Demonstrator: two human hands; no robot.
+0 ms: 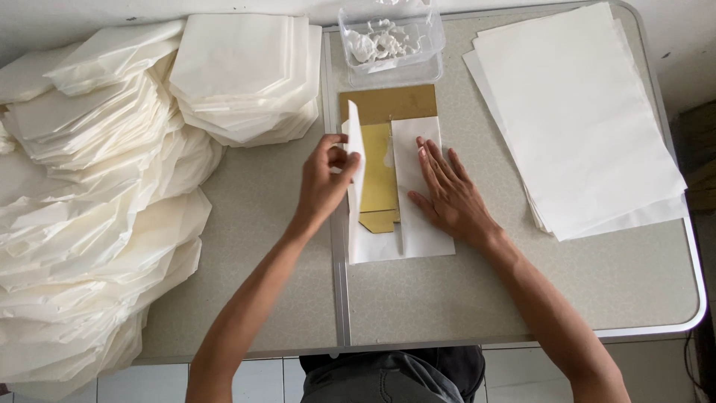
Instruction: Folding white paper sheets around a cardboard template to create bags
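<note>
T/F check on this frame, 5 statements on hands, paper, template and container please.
1. The left hand pinches a raised flap of the white sheet. True.
2. The right hand is lifted clear of the sheet. False: it lies flat, palm down, on the sheet's right part.
3. A gold template shows between the sheet's two sides. True.
4. The clear plastic container stands at the near edge of the table. False: it stands at the far edge, beyond the template.
5. The stack of flat white sheets lies to the person's left. False: it lies to the right; the heap of folded paper pieces is on the left.
</note>
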